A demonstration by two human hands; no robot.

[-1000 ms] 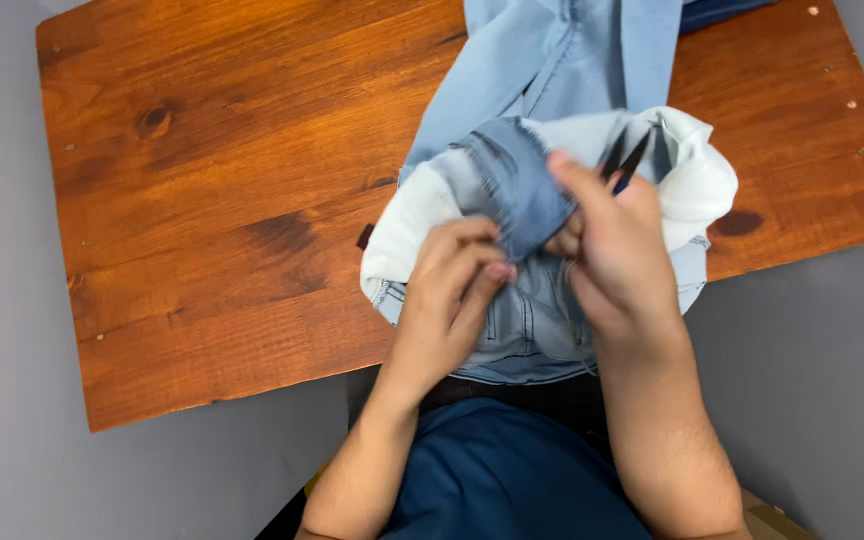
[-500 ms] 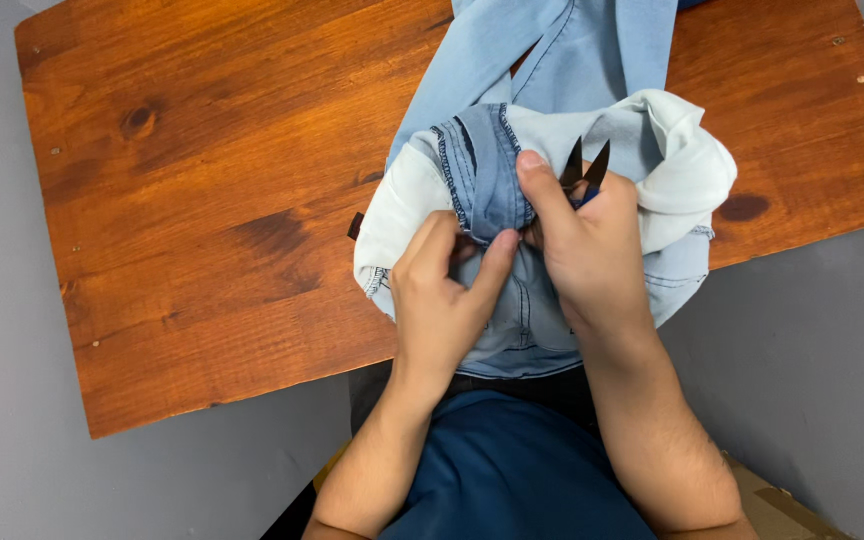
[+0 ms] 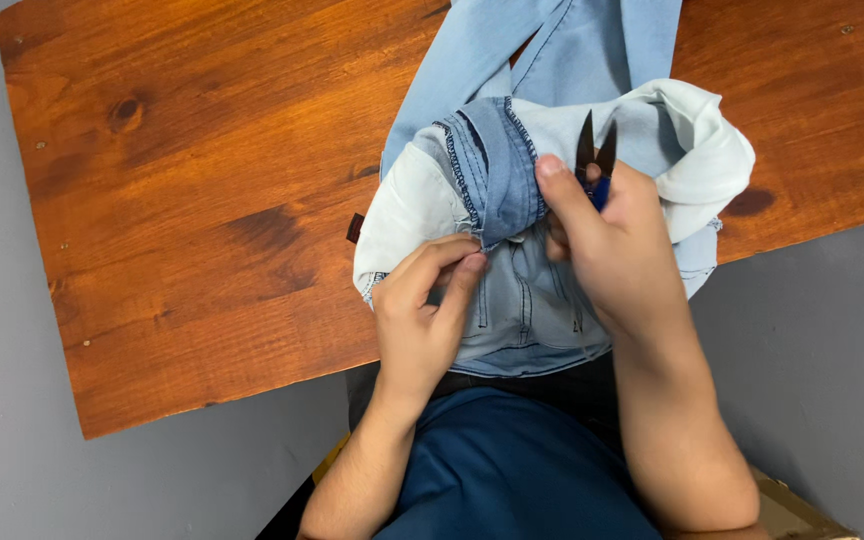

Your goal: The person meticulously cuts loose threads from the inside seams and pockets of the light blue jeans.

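Light-blue denim jeans [image 3: 512, 180] bunched at centre frame over the wooden table [image 3: 202, 200]: left hand [image 3: 422, 310] pinches the fabric, right hand [image 3: 607, 235] grips thread snips [image 3: 595, 150]; hold the seam taut and snip close to the stitching.

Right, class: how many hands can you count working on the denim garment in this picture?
2. The left hand pinches the denim garment near its folded seam; the right hand grips the fabric and holds small snips, blades pointing up. No other hands show.

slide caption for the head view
Left hand pinches light-blue jeans while right hand holds small snips over a wooden table.
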